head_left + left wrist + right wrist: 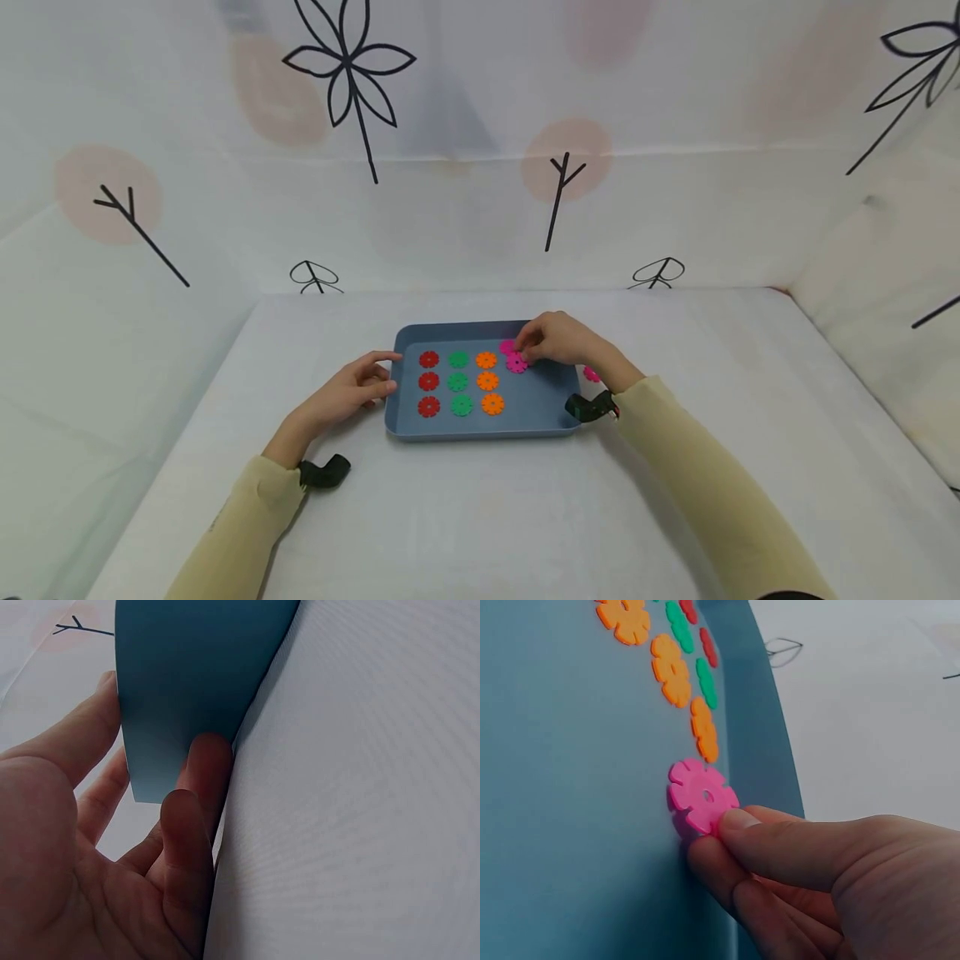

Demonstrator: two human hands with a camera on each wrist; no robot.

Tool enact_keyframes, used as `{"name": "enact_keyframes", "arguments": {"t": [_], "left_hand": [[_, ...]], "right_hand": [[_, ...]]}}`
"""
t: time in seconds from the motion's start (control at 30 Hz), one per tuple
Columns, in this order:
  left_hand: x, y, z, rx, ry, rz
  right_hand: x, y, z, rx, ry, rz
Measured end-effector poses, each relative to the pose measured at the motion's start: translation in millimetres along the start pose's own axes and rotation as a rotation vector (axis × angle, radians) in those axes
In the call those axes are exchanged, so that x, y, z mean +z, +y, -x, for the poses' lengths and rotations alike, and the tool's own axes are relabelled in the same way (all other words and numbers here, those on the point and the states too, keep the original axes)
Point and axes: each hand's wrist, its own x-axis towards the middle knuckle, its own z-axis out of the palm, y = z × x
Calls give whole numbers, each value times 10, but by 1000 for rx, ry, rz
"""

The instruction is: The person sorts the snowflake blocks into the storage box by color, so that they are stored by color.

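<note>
A blue-grey tray (540,408) bears three columns of flower-shaped discs: red discs (428,381), green discs (458,382) and orange discs (487,381). My left hand (352,387) holds the tray's left end, thumb at the rim and other fingers curled against the outer wall in the left wrist view. Above the tray's far right part, my right hand (558,337) pinches a pink flower disc (701,791) between thumb and fingers, tilted off the tray floor. Just behind, in the head view, more pink (507,346) shows, partly covered; whether it is a separate disc is unclear.
Another pink disc (591,374) lies on the white table cover (465,517), right of the tray and partly hidden by the right wrist. Behind the table hangs a white cloth (450,217) printed with plant drawings.
</note>
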Motion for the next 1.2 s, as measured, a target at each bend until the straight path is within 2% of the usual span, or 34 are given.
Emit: {"name": "enact_keyframes", "arguments": {"t": [0.23,0.57,1.2], "left_hand": [[-16,-25,-4,12,-9,20],[-24,-57,-11,8,-9,11],[-29,-45,-7,4,-11,11]], "right_hand": [[2,-30,12,21,5,-34],[61,-27,-4,10,14,-31],[86,-6,-14,23,38,-47]]}}
